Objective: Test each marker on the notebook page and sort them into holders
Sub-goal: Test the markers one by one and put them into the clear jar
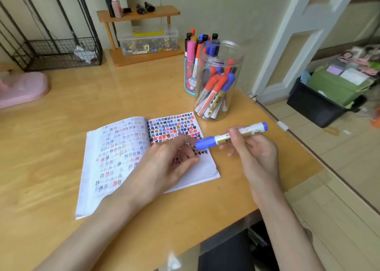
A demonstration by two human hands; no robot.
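While the right grip pinches the blue marker round the middle of its barrel, thumb on one side and curled fingers on the other, the marker lies almost level just above the right-hand page of the open notebook. Its blue cap is on and points left toward the left grip. That grip sits over the page with fingers loosely curled and grasps nothing; whether a fingertip touches the cap I cannot tell. The marker looks like a light, stiff plastic tube with a smooth, somewhat slippery barrel, so a modest pinch should carry it. The cap is probably a snug press fit. It would be best taken between thumb and forefinger and pulled straight along the barrel, with the right grip moved closer to the joint so the barrel does not twist or slide. The felt tip underneath is likely soft and needs only light pressure. The notebook seems thin and floppy, and the faint marks on its left page suggest ink soaking through, so flat fingers on the paper would steady it for the test stroke. Past the notebook on the table stand a clear jar with markers leaning inside and, just behind it, a patterned holder with more standing upright. The jar looks light enough to rock, so the marker is better lowered in than dropped.
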